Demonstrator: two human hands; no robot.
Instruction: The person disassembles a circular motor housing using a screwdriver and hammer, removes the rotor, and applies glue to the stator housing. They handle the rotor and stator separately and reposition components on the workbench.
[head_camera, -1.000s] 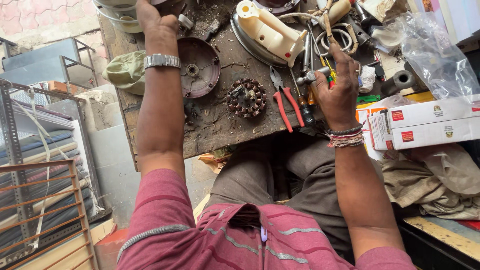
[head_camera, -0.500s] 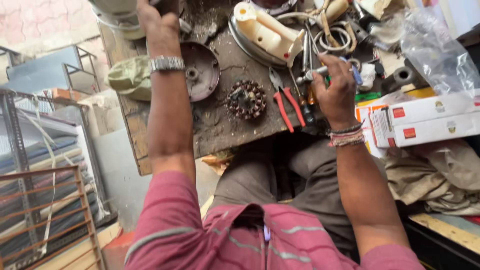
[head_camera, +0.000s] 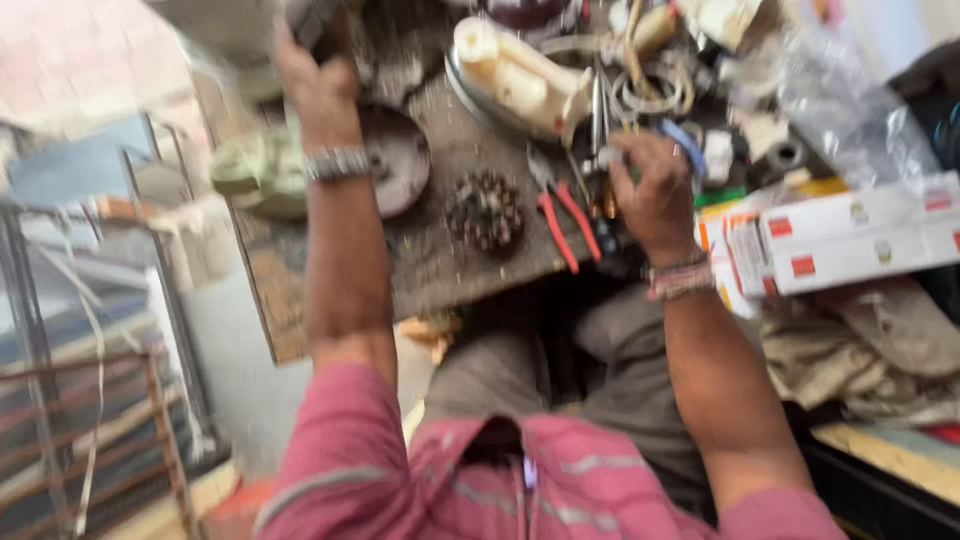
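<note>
Cluttered workshop, head view only, and it's motion-blurred. Dark, greasy wooden surface (head_camera: 470, 270) runs across the upper middle of the frame; metal racks fill the lower left, pale wall upper left.

Your left hand (head_camera: 318, 85) is stretched to the top left of the frame, wristwatch (head_camera: 337, 163) showing, fingers curled round the edge of a pale grey housing (head_camera: 225, 25) w/ a dark part at its rim. Looks like a closed grip, but blur hides the fingertips, so I can't tell exactly how tight. Arm is fully extended, prob. because the housing sits at the far edge of the surface.

Just beside your left wrist, right of it, lies a dark round metal cover (head_camera: 400, 160), dished side up. Further right, centre of frame, a toothed rotor-like part (head_camera: 485, 208) rests alone on the surface, apart from both hands.

Your right hand (head_camera: 655, 185) is at upper right-centre, fingers bent and pressed together round thin tool shafts (head_camera: 600, 110) standing up from the clutter; thread bracelets at the wrist. It's a loose fist, not spread.

Red-handled pliers (head_camera: 560, 215) lie flat just left of that hand, handles toward you, within easy reach. Behind them, top centre, a cream plastic casing (head_camera: 520, 75) lies on its side. Blue-handled tool (head_camera: 685, 145) pokes out next to your right fingers.

Right edge: white cartons w/ red patches (head_camera: 850, 240) stacked beside your right forearm, clear plastic bag (head_camera: 850, 110) above them, crumpled cloth (head_camera: 880, 350) below.
</note>
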